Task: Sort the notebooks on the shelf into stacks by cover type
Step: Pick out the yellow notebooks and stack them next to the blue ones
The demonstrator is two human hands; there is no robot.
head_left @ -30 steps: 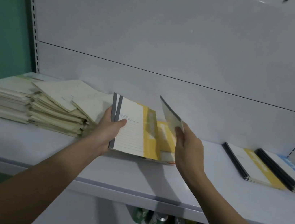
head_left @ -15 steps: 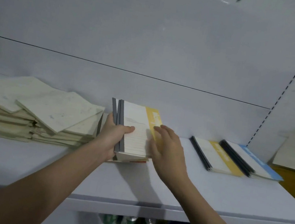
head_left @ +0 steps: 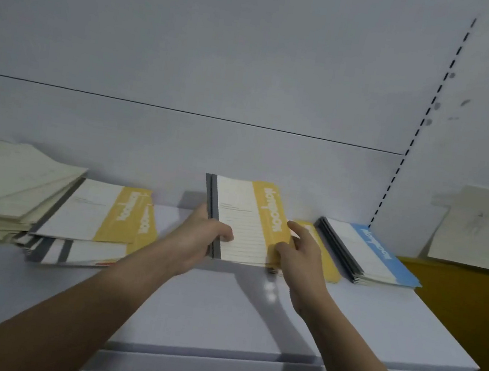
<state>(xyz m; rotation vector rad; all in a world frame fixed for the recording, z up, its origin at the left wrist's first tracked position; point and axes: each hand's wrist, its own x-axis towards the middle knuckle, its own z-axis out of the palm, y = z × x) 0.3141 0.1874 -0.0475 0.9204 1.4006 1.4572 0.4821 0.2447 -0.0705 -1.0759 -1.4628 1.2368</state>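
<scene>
White shelf point(head_left: 219, 314), pale wall. Our left hand point(head_left: 198, 235) grips the grey spines of yellow-banded notebooks point(head_left: 247, 220) held above the shelf; our right hand point(head_left: 302, 256), fingers loosely spread, touches their yellow edge. Blue-banded stack point(head_left: 368, 253) right.

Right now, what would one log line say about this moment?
left hand: grips yellow-banded notebooks by spine | right hand: fingers on their right edge | position: above yellow stack | blue stack: beside
</scene>
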